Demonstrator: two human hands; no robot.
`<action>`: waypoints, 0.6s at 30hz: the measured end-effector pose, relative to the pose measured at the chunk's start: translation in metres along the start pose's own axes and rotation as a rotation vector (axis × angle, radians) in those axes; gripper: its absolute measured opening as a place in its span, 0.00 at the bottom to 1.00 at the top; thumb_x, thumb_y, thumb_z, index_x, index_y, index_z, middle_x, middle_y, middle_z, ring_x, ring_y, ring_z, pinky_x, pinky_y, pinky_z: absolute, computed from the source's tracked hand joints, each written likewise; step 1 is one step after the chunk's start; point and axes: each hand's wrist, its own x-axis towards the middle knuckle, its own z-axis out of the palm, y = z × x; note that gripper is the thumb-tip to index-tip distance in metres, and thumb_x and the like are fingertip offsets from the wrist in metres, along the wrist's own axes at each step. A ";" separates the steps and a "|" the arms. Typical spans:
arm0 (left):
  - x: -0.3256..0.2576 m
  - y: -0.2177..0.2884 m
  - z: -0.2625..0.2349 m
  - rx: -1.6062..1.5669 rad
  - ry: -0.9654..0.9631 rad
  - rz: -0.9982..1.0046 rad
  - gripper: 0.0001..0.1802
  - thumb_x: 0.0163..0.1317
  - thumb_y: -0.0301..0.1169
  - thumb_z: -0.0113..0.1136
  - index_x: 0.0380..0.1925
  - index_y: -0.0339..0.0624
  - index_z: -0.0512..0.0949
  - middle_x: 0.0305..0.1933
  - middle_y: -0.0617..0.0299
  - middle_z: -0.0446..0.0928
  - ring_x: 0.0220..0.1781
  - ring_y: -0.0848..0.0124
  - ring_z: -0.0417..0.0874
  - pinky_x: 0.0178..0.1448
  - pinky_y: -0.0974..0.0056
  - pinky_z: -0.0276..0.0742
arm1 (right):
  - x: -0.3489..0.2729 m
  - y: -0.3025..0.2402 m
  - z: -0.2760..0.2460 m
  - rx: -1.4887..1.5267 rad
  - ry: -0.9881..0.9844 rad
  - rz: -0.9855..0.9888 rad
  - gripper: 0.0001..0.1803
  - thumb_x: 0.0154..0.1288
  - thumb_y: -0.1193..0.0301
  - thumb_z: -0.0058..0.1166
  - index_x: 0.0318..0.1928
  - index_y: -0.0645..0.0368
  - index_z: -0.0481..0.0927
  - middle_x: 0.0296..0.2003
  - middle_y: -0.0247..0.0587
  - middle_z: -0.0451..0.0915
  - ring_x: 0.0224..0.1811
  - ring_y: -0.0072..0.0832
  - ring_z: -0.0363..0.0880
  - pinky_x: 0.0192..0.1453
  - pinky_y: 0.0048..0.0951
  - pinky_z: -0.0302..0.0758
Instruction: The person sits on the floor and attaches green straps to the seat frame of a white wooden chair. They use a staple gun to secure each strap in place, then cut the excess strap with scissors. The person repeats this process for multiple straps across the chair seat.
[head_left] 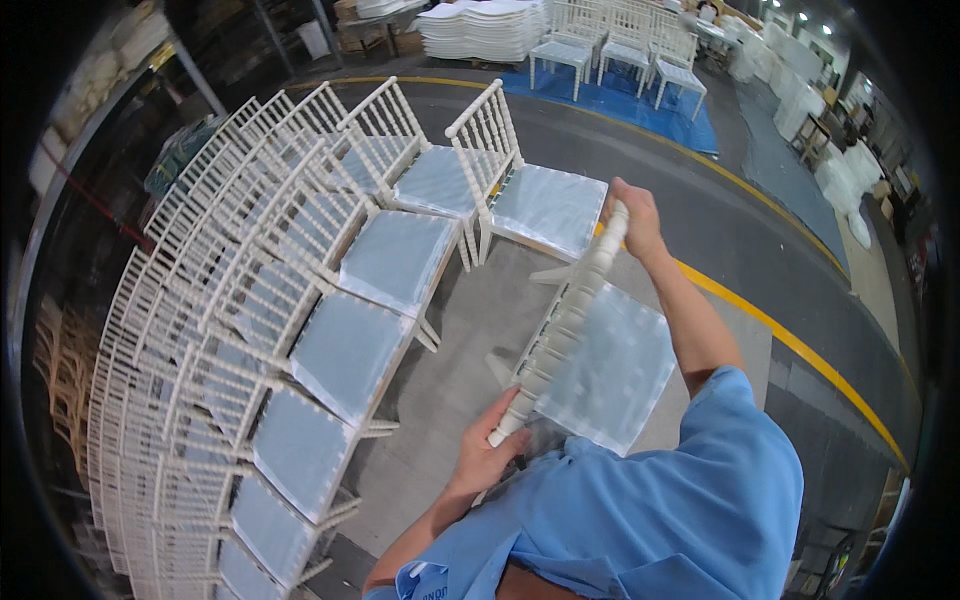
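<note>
Clad in a light blue short-sleeved work shirt (650, 510), loose and creased, sleeves ending above the elbows. Dark printed lettering on the fabric below the shirt's left sleeve hem. Forearms bare; left hand (487, 455) and right hand (634, 215) ungloved, without rings or watch.

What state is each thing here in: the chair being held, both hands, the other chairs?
Held chair: upright on the floor, gripped by its back rail, seat wrapped in clear film.
Left hand: closed on the near end of the rail.
Right hand: closed on the far end.
Row of chairs: standing side by side, seats wrapped.
Far chairs: standing on a blue mat.
</note>
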 end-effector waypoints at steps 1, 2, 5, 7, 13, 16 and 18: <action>0.015 0.004 -0.021 0.011 0.019 0.000 0.35 0.68 0.23 0.63 0.75 0.40 0.67 0.54 0.65 0.79 0.43 0.79 0.78 0.47 0.70 0.79 | 0.018 0.014 0.019 -0.002 0.007 0.017 0.27 0.76 0.55 0.52 0.21 0.59 0.79 0.20 0.35 0.78 0.23 0.25 0.75 0.33 0.29 0.70; 0.032 0.005 -0.040 -0.002 0.019 0.009 0.35 0.69 0.23 0.63 0.75 0.39 0.67 0.54 0.65 0.79 0.43 0.79 0.78 0.46 0.70 0.80 | 0.038 0.027 0.032 -0.011 0.019 0.028 0.27 0.76 0.55 0.52 0.21 0.59 0.79 0.21 0.35 0.78 0.24 0.25 0.75 0.33 0.29 0.70; 0.083 0.010 -0.102 -0.027 0.060 0.027 0.34 0.69 0.23 0.62 0.75 0.37 0.67 0.50 0.63 0.80 0.41 0.77 0.79 0.44 0.69 0.80 | 0.096 0.077 0.082 -0.035 0.031 0.058 0.26 0.76 0.55 0.53 0.22 0.60 0.81 0.21 0.34 0.79 0.25 0.23 0.73 0.33 0.29 0.69; 0.123 0.010 -0.134 -0.057 0.085 0.036 0.35 0.68 0.22 0.61 0.75 0.34 0.65 0.46 0.60 0.81 0.38 0.74 0.80 0.44 0.68 0.79 | 0.131 0.115 0.101 -0.056 0.041 0.079 0.26 0.75 0.55 0.54 0.23 0.61 0.81 0.21 0.32 0.78 0.25 0.22 0.72 0.33 0.29 0.68; 0.229 0.007 -0.250 -0.048 0.122 -0.074 0.35 0.68 0.22 0.63 0.75 0.35 0.66 0.49 0.60 0.81 0.40 0.74 0.80 0.45 0.67 0.80 | 0.245 0.208 0.192 -0.125 0.021 0.128 0.28 0.74 0.54 0.54 0.25 0.66 0.83 0.22 0.31 0.77 0.28 0.20 0.70 0.34 0.31 0.68; 0.276 0.018 -0.276 -0.022 0.138 -0.119 0.37 0.66 0.21 0.65 0.75 0.36 0.66 0.47 0.62 0.81 0.38 0.76 0.79 0.44 0.68 0.80 | 0.290 0.246 0.215 -0.217 0.089 0.216 0.28 0.76 0.53 0.51 0.32 0.69 0.85 0.28 0.44 0.84 0.32 0.31 0.79 0.42 0.40 0.73; 0.304 0.030 -0.293 0.095 0.102 -0.150 0.36 0.65 0.20 0.65 0.74 0.35 0.67 0.46 0.63 0.81 0.38 0.76 0.79 0.43 0.68 0.79 | 0.315 0.263 0.232 -0.553 0.150 0.148 0.28 0.77 0.52 0.50 0.39 0.67 0.87 0.37 0.55 0.88 0.45 0.42 0.85 0.52 0.44 0.76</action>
